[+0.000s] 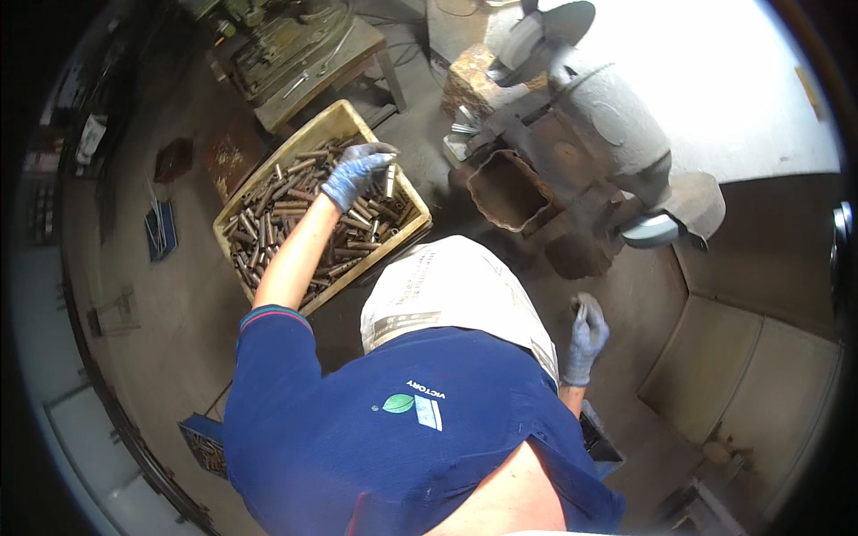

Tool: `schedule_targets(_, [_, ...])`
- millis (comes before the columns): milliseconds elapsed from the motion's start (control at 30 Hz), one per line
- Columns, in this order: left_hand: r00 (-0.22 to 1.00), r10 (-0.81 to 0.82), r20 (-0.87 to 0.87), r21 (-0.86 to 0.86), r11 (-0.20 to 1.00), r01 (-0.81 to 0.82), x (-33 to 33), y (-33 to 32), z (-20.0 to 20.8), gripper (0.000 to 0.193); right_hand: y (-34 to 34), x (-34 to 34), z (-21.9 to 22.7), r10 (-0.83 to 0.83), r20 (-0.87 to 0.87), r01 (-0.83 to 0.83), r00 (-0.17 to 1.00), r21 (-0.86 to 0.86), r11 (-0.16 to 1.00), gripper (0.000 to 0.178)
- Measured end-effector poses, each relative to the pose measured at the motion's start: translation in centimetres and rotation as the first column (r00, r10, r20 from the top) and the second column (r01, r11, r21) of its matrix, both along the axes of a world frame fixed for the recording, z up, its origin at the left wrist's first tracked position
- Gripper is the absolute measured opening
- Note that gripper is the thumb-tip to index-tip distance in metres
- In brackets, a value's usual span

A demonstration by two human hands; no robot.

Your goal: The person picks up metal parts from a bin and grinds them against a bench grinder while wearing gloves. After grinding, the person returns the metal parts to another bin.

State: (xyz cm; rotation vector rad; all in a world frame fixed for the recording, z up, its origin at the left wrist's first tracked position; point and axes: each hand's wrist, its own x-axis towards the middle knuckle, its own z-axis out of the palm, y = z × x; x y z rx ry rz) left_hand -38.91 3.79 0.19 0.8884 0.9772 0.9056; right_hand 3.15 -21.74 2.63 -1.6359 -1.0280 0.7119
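Observation:
My left hand (355, 176), in a blue-grey glove with dark fingertips, is over a yellow crate (324, 121). Its thumb and fingers pinch a short shiny metal tube (391, 182), which points downward. Below it, the crate holds a heap of similar brown and grey metal tubes (290, 207). My right hand (587, 338), gloved the same way, hangs low by my right side, beside a white apron (456, 290) over my lap. Its fingers curl together; whether anything lies in them is hidden.
Ahead to the right stands a grey grinding machine (617, 116) with a wheel (652, 230) on its near side and a rusty open box (509, 189). A workbench (357, 54) with wrenches is at the back. Blue bins (206, 442) sit on the floor.

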Motion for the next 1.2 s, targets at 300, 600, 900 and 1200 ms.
schedule_targets(300, [0.878, -0.371, 0.302, 0.016, 0.923, 0.384, 16.8, -1.6, 5.8, 0.032, 9.4, -6.5, 9.8, 0.331, 0.345, -0.41, 0.878, 0.189, 0.892, 0.027])
schedule_targets(600, [0.602, -0.686, 0.41, -0.01, 0.656, 0.755, 22.4, -4.7, 6.4, 0.047, 8.7, -4.6, 7.6, 0.376, 0.07, -0.382, 0.924, 0.228, 0.896, 0.018])
schedule_targets(900, [0.588, -0.708, 0.391, -0.057, 0.619, 0.783, 25.3, -4.2, 5.2, 0.037, 7.1, -4.3, 6.9, 0.291, 0.062, -0.297, 0.955, 0.218, 0.929, 0.015])
schedule_targets(1200, [0.656, -0.744, -0.123, 0.013, 0.66, 0.751, 26.2, -2.7, 5.2, 0.036, 5.7, -3.3, 5.5, 0.192, -0.36, -0.103, 0.913, 0.252, 0.962, 0.035])
